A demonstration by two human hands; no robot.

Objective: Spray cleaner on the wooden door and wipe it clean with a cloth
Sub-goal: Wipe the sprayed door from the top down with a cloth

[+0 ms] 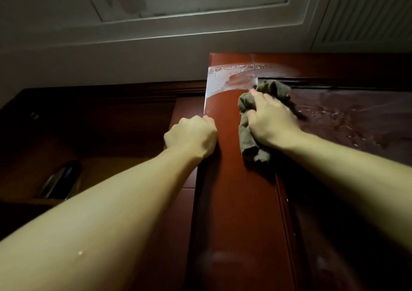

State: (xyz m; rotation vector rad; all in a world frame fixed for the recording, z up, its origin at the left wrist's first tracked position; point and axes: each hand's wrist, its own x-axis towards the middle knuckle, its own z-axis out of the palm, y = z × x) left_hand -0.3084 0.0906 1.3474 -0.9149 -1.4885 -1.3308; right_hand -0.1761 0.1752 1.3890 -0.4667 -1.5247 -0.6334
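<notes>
A crumpled grey-green cloth (254, 121) is gripped by the right hand (270, 121), with the fingers curled over it, and is pressed against the reddish-brown wooden door (236, 201) near the top corner of its recessed panel (356, 116). The free edge of the door is clasped by the left hand (191, 135), its fingers wrapped around it. White foamy cleaner streaks (225, 74) are seen across the door's upper corner. A metal door handle (60, 179) is visible at lower left. No readable writing or brand is seen.
</notes>
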